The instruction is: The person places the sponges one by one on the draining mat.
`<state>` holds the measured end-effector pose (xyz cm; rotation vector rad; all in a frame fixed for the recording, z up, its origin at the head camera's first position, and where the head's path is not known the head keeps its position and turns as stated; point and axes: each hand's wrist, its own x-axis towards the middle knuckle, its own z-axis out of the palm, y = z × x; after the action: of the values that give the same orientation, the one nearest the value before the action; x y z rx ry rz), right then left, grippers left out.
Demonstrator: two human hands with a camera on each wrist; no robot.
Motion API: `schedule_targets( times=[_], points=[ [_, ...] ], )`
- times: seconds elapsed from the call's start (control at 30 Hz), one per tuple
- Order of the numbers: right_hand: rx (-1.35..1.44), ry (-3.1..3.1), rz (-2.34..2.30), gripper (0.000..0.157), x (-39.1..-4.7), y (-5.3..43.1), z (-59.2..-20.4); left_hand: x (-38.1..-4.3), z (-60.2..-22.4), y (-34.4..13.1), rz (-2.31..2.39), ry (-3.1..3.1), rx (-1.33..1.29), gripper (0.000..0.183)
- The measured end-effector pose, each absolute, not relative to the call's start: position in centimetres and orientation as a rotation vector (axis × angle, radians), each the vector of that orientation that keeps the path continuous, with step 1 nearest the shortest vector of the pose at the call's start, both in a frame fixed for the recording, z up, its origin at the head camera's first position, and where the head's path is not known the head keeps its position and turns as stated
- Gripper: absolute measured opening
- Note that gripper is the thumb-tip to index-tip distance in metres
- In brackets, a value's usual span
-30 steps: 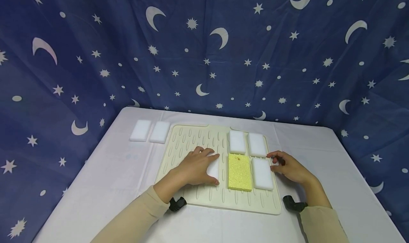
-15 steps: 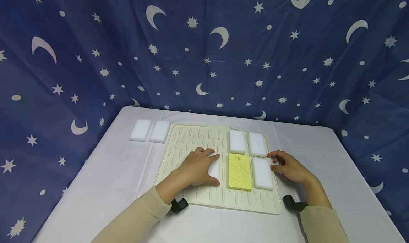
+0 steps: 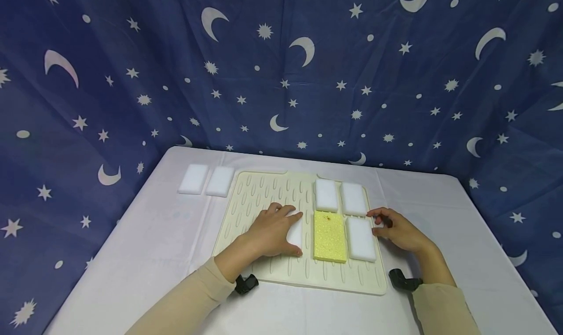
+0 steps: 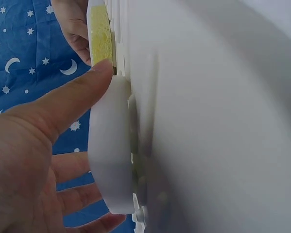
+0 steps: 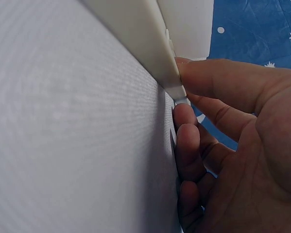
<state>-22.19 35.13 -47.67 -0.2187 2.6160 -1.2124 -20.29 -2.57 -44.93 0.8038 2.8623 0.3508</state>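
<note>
My left hand point(image 3: 271, 231) holds a white sponge point(image 4: 113, 150) on the cream ridged mat point(image 3: 290, 276), its thumb at the near end and fingers at the far side. The palm hides most of this sponge in the head view. A porous yellow sponge point(image 3: 330, 237) lies to its right, across a narrow gap. Right of the yellow one is another white sponge point(image 3: 361, 239). Beside it, my right hand point(image 3: 399, 231) touches the mat's right edge with thumb and forefinger, the other fingers loosely curled against the tablecloth point(image 5: 87, 121).
Two white sponges, one left point(image 3: 326, 195) and one right point(image 3: 354, 199), lie on the mat behind the yellow one. Another pair, a left one point(image 3: 193, 179) and a right one point(image 3: 220, 182), lies on the cloth at the back left. A blue starry curtain point(image 3: 281, 71) hangs behind.
Compared with a second ago, my left hand and its white sponge sit very slightly farther right. The right hand and the other sponges have stayed put.
</note>
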Motion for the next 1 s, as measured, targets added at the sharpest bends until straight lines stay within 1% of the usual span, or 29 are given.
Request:
schedule_targets(
  times=[0.6, 1.0],
  points=[
    [-0.221, 2.619, -1.222, 0.044, -22.2, 35.1, -47.6, -20.2, -44.9, -2.9, 0.416, 2.864, 0.805, 0.102],
    [-0.227, 2.611, -1.231, 0.044, -22.2, 35.1, -47.6, -20.4, -43.9, -3.9, 0.464, 2.851, 0.789, 0.097]
  ],
)
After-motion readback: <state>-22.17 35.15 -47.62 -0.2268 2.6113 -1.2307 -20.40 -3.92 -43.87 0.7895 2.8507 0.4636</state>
